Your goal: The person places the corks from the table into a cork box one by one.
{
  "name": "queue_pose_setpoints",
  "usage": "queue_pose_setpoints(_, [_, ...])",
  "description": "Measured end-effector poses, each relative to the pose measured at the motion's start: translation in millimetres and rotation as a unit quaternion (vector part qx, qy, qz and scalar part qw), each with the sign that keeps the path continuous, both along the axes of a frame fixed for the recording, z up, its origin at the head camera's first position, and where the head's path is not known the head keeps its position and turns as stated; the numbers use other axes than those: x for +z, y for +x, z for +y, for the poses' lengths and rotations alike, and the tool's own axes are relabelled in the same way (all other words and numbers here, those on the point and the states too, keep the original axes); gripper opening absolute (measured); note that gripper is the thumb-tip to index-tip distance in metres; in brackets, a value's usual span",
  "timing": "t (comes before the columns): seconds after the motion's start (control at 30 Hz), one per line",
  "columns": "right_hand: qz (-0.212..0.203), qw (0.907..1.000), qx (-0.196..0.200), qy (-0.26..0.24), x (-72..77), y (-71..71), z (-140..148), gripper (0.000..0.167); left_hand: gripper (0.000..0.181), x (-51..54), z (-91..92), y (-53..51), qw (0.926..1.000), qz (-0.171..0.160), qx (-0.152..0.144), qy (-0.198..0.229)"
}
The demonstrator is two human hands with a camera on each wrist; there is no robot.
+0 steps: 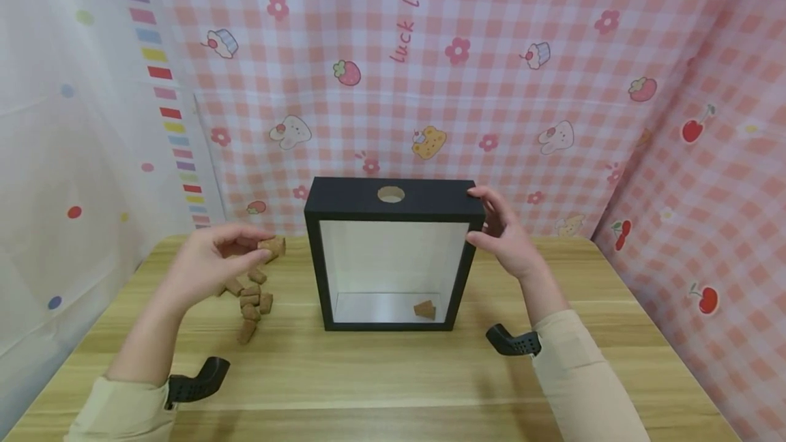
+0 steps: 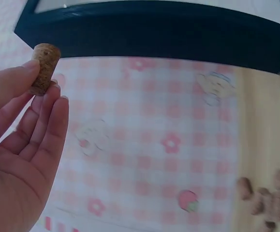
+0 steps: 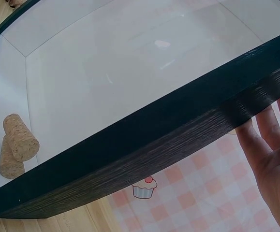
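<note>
In the head view my left hand [image 1: 202, 268] pinches a cork [image 1: 274, 247] between thumb and fingers, left of a black shadow box [image 1: 350, 198]. The left wrist view shows this cork [image 2: 46, 70] tilted at the fingertips, apart from the box. The box stands upright, with a round hole [image 1: 391, 194] in its top and a clear front. Two corks [image 3: 21, 137] lie against each other inside, at the bottom right corner. My right hand [image 1: 510, 241] grips the upper right side of the box, thumb towards the front.
Several loose corks [image 1: 250, 295] lie in a pile on the wooden table [image 1: 381, 380], under and beside the left hand. A pink checked cloth [image 1: 491, 94] hangs behind the box. Black wrist mounts [image 1: 199, 382] stick out from both sleeves.
</note>
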State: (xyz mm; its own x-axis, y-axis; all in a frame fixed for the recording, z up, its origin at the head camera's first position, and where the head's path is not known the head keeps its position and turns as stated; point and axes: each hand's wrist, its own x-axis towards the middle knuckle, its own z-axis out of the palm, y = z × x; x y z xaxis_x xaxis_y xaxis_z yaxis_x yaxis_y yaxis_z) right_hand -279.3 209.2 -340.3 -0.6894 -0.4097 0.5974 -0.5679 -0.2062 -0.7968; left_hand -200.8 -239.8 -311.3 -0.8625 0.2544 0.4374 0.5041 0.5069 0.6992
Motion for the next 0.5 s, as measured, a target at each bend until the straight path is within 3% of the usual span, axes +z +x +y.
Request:
queue_pose_setpoints(0.33, [-0.004,1.0000,-0.005,0.005,0.5,0.1,0,0.061,0.024,38.4,25.8,7.8,0.9951,0.088,-0.018,0.041])
queue_pose_setpoints(0.5, [-0.009,0.9999,-0.009,0.007,0.5,0.2,1,0.060,0.026,53.9,41.9,7.0,0.9918,0.114,-0.036,0.045])
